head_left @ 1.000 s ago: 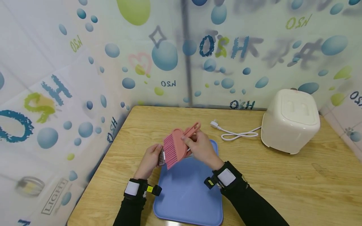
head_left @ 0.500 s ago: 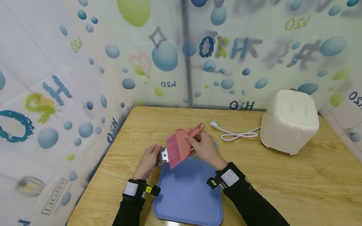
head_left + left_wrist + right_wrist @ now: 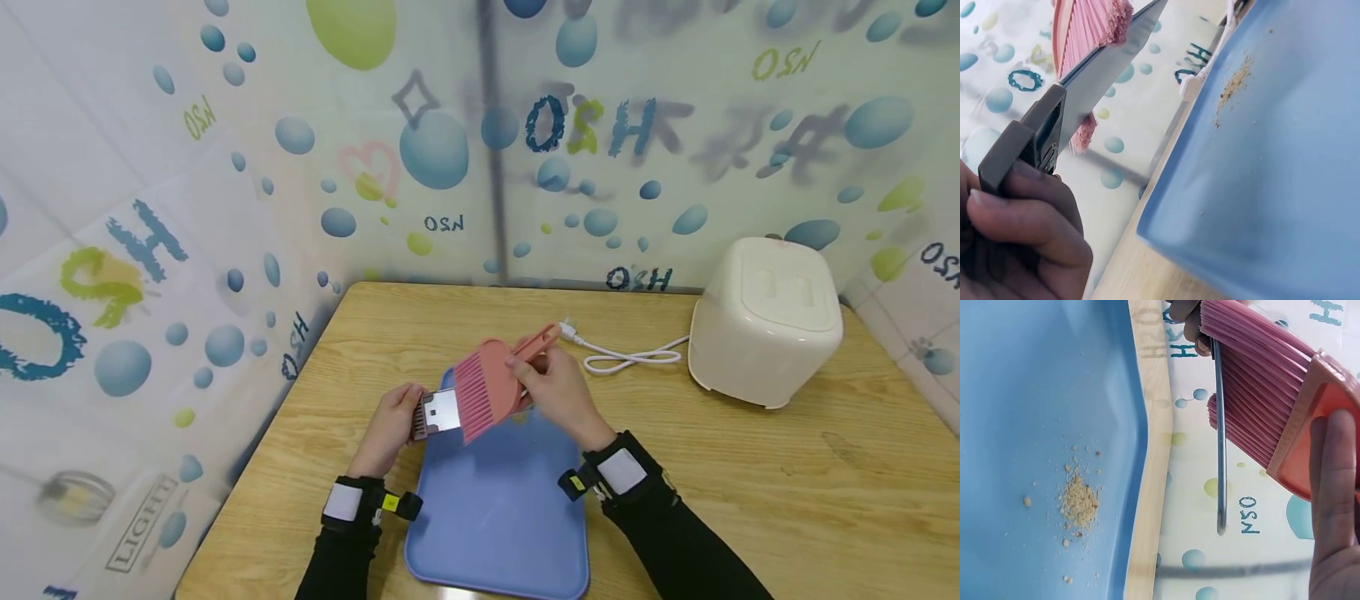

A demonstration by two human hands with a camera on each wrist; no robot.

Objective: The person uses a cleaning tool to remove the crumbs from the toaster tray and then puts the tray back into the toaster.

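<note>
My left hand point(image 3: 386, 423) grips the dark grey end of a flat metal crumb tray point(image 3: 442, 410), thumb on the edge. In my right hand point(image 3: 561, 393) is a pink brush point(image 3: 493, 379), held at the handle and the base of its head. The brush's bristles point(image 3: 1254, 381) straddle the metal plate, showing on both its sides in the wrist views. Both things are up over the far end of a blue tray point(image 3: 498, 521). A small heap of tan crumbs point(image 3: 1079, 505) lies on the blue tray, with loose bits around it.
A cream toaster point(image 3: 768, 325) stands at the back right of the wooden table point(image 3: 757, 492). Its white cord point(image 3: 630, 358) lies looped to its left, the plug towards the brush. Patterned curtains point(image 3: 420, 275) close off the back and left sides.
My right hand has drawn the brush to the right along the crumb tray, so more of the metal plate shows. My left hand has stayed nearly in place, shifting slightly left.
</note>
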